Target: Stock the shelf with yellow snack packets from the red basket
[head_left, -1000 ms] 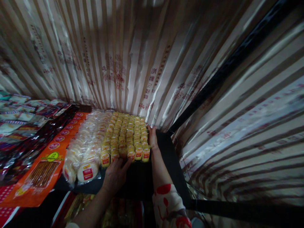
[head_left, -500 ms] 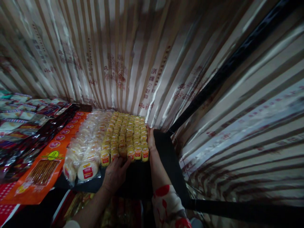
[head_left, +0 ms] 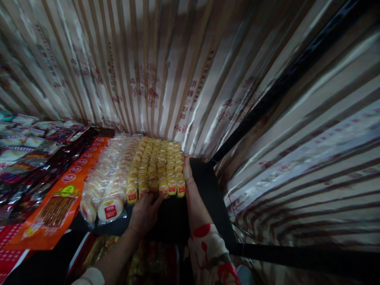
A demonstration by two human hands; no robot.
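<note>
Rows of small yellow wrapped cakes (head_left: 160, 164) with red labels stand packed together on a black shelf (head_left: 170, 217). My left hand (head_left: 145, 211) is against the front of the block, its fingers apart and touching the front packs; the fingertips are partly hidden by the packs. Along the block's right side, my right hand (head_left: 188, 170) lies stretched out flat against the end row. To the left of the yellow cakes are rows of round white wrapped cakes (head_left: 110, 209), touching neither hand.
Orange snack packets (head_left: 56, 202) and dark shiny packets (head_left: 38, 178) lie at the left. A striped, pleated sheet (head_left: 148, 79) hangs behind the shelf. A black bar (head_left: 267, 101) slants up at the right. More packs (head_left: 101, 251) sit on a lower level.
Both hands stay against the block of yellow cakes, with hardly any movement. The view has shifted slightly.
</note>
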